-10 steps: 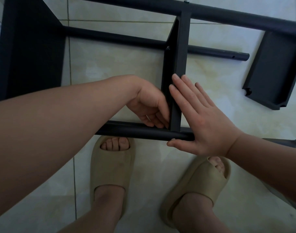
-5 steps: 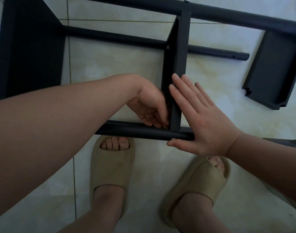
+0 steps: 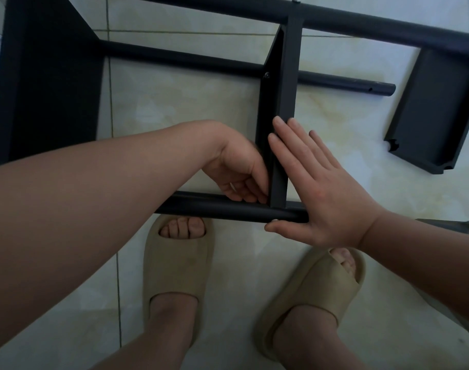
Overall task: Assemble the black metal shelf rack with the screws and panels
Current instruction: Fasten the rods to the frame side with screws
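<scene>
The black rack lies on its side on the tiled floor. Its middle panel (image 3: pixel 281 89) stands on edge between the far tube (image 3: pixel 361 22) and the near tube (image 3: pixel 214 206). My left hand (image 3: pixel 238 169) reaches into the corner where that panel meets the near tube. Its curled fingertips pinch something small there, apparently a screw, which the fingers hide. My right hand (image 3: pixel 316 188) lies flat against the panel's right face, fingers straight, thumb under the near tube. A screw head (image 3: pixel 267 75) shows on the panel's far end.
A wide panel (image 3: pixel 46 84) closes the rack's left end, and a lower tube (image 3: pixel 174 57) runs behind. A loose black panel (image 3: pixel 436 110) lies at the right, under the far tube. My feet in beige sandals (image 3: pixel 177 265) stand just below the near tube.
My left hand has turned slightly at the corner joint, fingers shifting against the panel. My right hand and the rack have stayed put.
</scene>
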